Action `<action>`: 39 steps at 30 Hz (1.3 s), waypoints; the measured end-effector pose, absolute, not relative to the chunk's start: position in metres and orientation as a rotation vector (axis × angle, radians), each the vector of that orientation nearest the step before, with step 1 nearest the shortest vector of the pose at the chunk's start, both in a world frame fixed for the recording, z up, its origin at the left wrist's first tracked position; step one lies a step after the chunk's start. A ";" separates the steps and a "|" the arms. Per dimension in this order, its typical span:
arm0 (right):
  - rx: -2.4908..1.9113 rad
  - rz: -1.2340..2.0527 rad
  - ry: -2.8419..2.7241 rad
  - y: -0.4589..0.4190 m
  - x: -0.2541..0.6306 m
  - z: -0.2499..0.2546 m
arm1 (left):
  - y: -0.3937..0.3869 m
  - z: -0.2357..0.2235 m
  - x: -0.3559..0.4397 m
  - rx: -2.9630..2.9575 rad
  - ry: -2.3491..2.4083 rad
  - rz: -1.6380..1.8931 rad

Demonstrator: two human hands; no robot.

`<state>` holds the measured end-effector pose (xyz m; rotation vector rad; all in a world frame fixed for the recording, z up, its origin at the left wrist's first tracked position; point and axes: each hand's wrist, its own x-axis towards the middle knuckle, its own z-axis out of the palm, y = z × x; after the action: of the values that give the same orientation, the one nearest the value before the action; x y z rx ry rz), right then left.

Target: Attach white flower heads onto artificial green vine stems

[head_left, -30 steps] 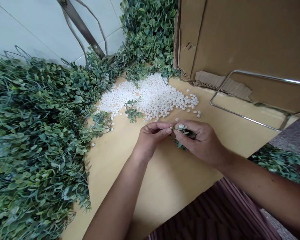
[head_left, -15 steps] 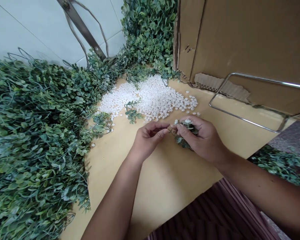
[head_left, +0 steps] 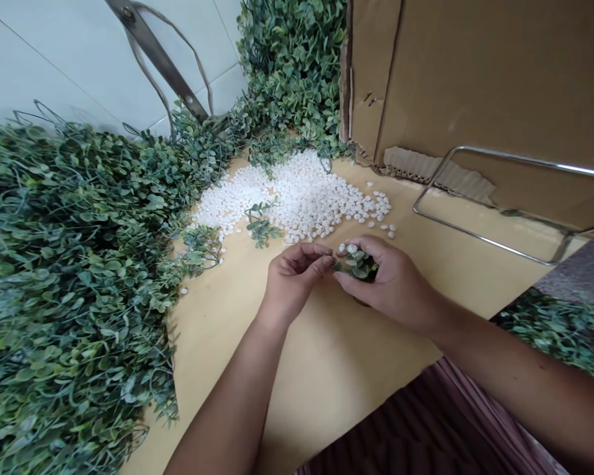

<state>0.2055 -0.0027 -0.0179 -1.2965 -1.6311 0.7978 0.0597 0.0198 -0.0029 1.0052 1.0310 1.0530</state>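
Observation:
My right hand (head_left: 391, 284) is curled around a small green leafy sprig (head_left: 359, 265) with a small white bead (head_left: 351, 249) on top of it. My left hand (head_left: 297, 280) is closed in a pinch, thumb and fingertips meeting at the sprig's left side. Both hands hover over the tan table (head_left: 327, 369), just in front of a heap of white beads (head_left: 297, 194). What the left fingers hold is too small to make out.
A large mass of artificial green foliage (head_left: 74, 277) covers the table's left side and back corner. A loose sprig (head_left: 260, 224) lies among the beads. A cardboard box (head_left: 475, 86) and a metal wire frame (head_left: 499, 198) stand at the right. More foliage (head_left: 554, 326) lies at the lower right.
The right hand has turned the sprig so its leaves face up, and the white bead now sits nearer the left fingers. Both hands stayed in nearly the same spot.

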 end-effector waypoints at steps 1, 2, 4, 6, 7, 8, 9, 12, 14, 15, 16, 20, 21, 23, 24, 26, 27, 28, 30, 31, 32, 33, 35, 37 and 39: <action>-1.299 0.748 -1.652 -0.002 0.205 -0.019 | 0.019 -0.003 0.061 0.994 1.010 1.071; -1.295 0.702 -1.670 -0.001 0.205 -0.019 | 0.019 -0.003 0.062 0.987 0.989 1.087; -1.274 0.635 -1.696 0.000 0.207 -0.020 | 0.017 -0.003 0.064 0.982 0.961 1.107; -1.256 0.652 -1.692 0.000 0.209 -0.019 | 0.016 -0.003 0.065 0.990 0.958 1.119; -1.249 0.698 -1.679 -0.001 0.211 -0.019 | 0.016 -0.003 0.064 0.999 0.972 1.121; -1.242 0.753 -1.661 -0.001 0.212 -0.019 | 0.016 -0.004 0.064 1.012 0.995 1.123; -1.234 0.804 -1.641 -0.002 0.213 -0.019 | 0.016 -0.005 0.064 1.027 1.023 1.128; -1.200 0.852 -1.601 -0.004 0.214 -0.018 | 0.017 -0.007 0.063 1.073 1.110 1.121; -1.184 0.837 -1.601 -0.005 0.214 -0.018 | 0.017 -0.008 0.064 1.089 1.132 1.088; -1.185 0.837 -1.610 -0.005 0.213 -0.018 | 0.017 -0.009 0.065 1.087 1.130 1.073; -1.193 0.842 -1.620 -0.006 0.213 -0.018 | 0.017 -0.009 0.066 1.078 1.124 1.064; -1.284 0.865 -1.631 -0.007 0.211 -0.015 | 0.017 -0.008 0.070 0.970 1.128 1.088; -1.308 0.859 -1.631 -0.007 0.210 -0.014 | 0.017 -0.008 0.070 0.944 1.144 1.096; -1.355 0.826 -1.637 -0.007 0.208 -0.014 | 0.016 -0.007 0.071 0.919 1.176 1.111; -1.378 0.805 -1.643 -0.006 0.207 -0.014 | 0.016 -0.008 0.071 0.921 1.185 1.120; -1.422 0.767 -1.646 -0.005 0.206 -0.016 | 0.015 -0.007 0.072 0.939 1.192 1.147; -1.438 0.756 -1.641 -0.005 0.206 -0.017 | 0.014 -0.007 0.073 0.951 1.195 1.168; -1.445 0.751 -1.634 -0.004 0.205 -0.018 | 0.012 -0.006 0.074 0.963 1.199 1.190; -1.430 0.760 -1.630 -0.004 0.205 -0.019 | 0.010 -0.004 0.077 0.983 1.212 1.236; -1.416 0.775 -1.635 -0.004 0.206 -0.019 | 0.009 -0.003 0.078 0.991 1.218 1.254; -1.400 0.796 -1.640 -0.005 0.206 -0.019 | 0.007 -0.001 0.079 0.999 1.221 1.266; -1.383 0.821 -1.641 -0.005 0.206 -0.019 | 0.006 0.000 0.080 1.012 1.222 1.272; -1.341 0.861 -1.626 -0.006 0.206 -0.017 | 0.005 0.000 0.081 1.068 1.220 1.269; -1.292 0.851 -1.578 -0.006 0.207 -0.015 | 0.006 -0.002 0.079 1.171 1.235 1.257; -1.273 0.816 -1.502 -0.006 0.210 -0.013 | 0.008 -0.007 0.076 1.293 1.272 1.233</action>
<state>0.2101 -0.0060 -0.0134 -1.2731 -1.5024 0.8158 0.0761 0.0079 -0.0065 1.2928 1.2723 1.2328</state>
